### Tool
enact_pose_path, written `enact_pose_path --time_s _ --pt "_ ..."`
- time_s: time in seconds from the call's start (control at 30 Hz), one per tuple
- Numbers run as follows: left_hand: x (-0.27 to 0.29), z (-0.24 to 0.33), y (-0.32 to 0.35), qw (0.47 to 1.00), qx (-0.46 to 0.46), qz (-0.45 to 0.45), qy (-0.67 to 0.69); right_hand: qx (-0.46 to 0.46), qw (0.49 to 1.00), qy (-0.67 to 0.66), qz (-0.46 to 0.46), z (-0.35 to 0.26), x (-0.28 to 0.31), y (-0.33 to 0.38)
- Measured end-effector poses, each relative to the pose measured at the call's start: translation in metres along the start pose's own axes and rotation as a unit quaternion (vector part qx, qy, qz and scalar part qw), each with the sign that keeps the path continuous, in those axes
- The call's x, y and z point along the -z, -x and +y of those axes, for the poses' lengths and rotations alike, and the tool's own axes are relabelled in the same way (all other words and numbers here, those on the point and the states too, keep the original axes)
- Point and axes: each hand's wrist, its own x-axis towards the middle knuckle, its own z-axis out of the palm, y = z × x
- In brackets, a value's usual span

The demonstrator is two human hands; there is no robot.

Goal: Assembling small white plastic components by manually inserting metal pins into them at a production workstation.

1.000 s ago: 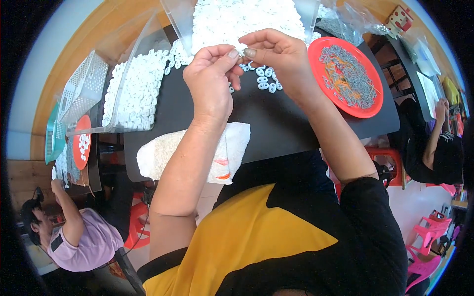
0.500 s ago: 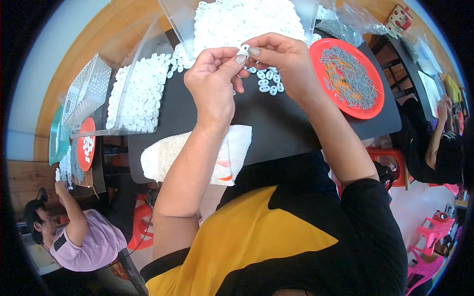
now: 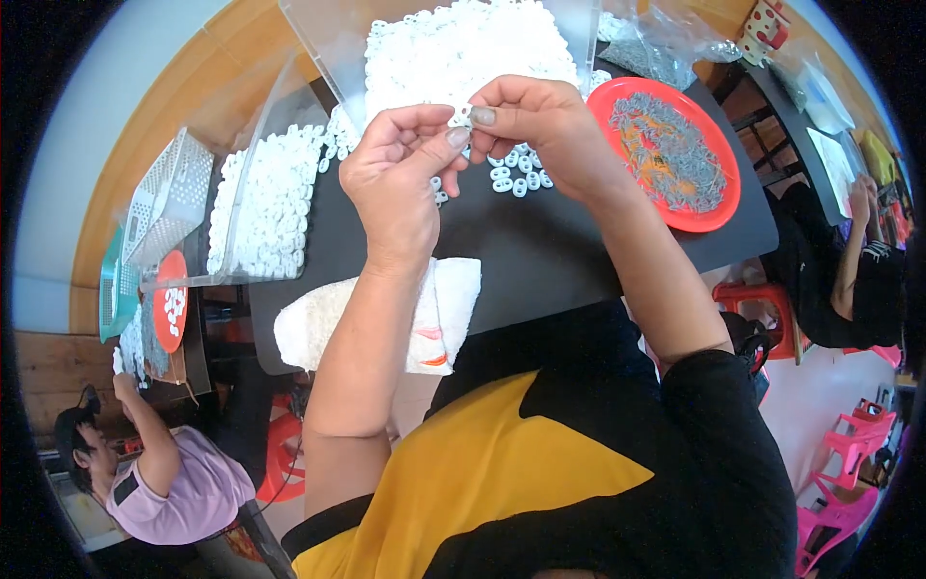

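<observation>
Over the dark table, my left hand (image 3: 397,183) pinches a small white plastic piece (image 3: 460,116) with holes between thumb and fingers. My right hand (image 3: 552,130) is closed against the same piece, thumb and forefinger pressed together at its side. Whether a small pin is also between the right fingers is too small to tell. Below the hands lie several loose white two-hole oval pieces (image 3: 521,174). Just beyond the fingers stands a clear bin heaped with more white pieces (image 3: 463,53).
A red plate (image 3: 709,220) of small grey pins stands at the right. At the left are a second clear bin (image 3: 227,282) of white pieces and a white perforated basket (image 3: 169,198). A folded towel (image 3: 386,318) lies at the near edge. People sit at both sides.
Both hands have lowered slightly with the white piece between them, and the view has shifted a little. Each hand keeps its pinch.
</observation>
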Motion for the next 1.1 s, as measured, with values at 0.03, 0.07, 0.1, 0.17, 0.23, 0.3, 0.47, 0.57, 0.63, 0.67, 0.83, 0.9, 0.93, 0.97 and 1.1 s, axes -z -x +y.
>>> enact_pose_path --time_s 0.03,0.07,0.1,0.17,0.23,0.3,0.47,0.57,0.63,0.67,0.83,0.9,0.93,0.97,1.1 --pt "0.001 0.000 0.001 1.000 -0.002 -0.006 0.007 -0.001 1.000 -0.002 -0.005 0.000 -0.001 0.001" --pt "0.000 0.000 0.001 1.000 -0.002 -0.006 0.006 -0.002 1.000 -0.003 -0.004 -0.001 -0.001 0.001" --pt "-0.001 0.001 0.001 1.000 -0.012 -0.021 0.007 0.000 1.000 0.005 0.002 -0.003 0.000 0.002" --pt "-0.002 0.003 0.000 0.999 -0.025 -0.038 0.007 0.004 1.000 0.012 0.008 -0.005 0.001 0.002" --pt "-0.002 0.005 0.002 0.997 -0.031 -0.060 -0.028 0.007 0.999 -0.002 -0.034 -0.007 0.004 0.003" --pt "0.000 0.003 -0.002 0.995 -0.040 -0.081 -0.040 0.014 0.999 -0.010 -0.050 -0.009 0.009 0.002" --pt "0.004 0.002 0.000 0.991 -0.057 -0.099 -0.075 -0.016 0.997 -0.039 -0.066 -0.009 0.007 0.004" --pt "0.003 0.004 0.000 0.989 -0.075 -0.101 -0.082 -0.021 0.995 -0.067 -0.069 -0.008 0.006 0.004" --pt "-0.001 0.007 0.002 0.990 -0.072 -0.097 -0.069 -0.027 0.995 -0.071 -0.071 -0.008 0.005 0.005" --pt "0.000 0.007 0.002 0.990 -0.071 -0.096 -0.070 -0.027 0.994 -0.072 -0.072 -0.009 0.004 0.005" --pt "0.005 0.003 0.002 0.986 -0.102 -0.092 -0.097 -0.030 0.993 -0.066 -0.091 -0.012 0.000 0.007" --pt "0.005 0.003 0.003 0.985 -0.105 -0.093 -0.102 -0.031 0.991 -0.075 -0.104 -0.012 0.000 0.009" --pt "0.006 0.003 0.004 0.984 -0.109 -0.094 -0.106 -0.032 0.989 -0.084 -0.117 -0.012 0.000 0.009" --pt "0.006 0.002 0.004 0.984 -0.108 -0.093 -0.107 -0.033 0.989 -0.085 -0.118 -0.012 -0.002 0.011" --pt "0.007 -0.002 0.004 0.983 -0.143 -0.100 -0.062 -0.028 0.991 -0.087 -0.094 -0.013 -0.009 0.012"
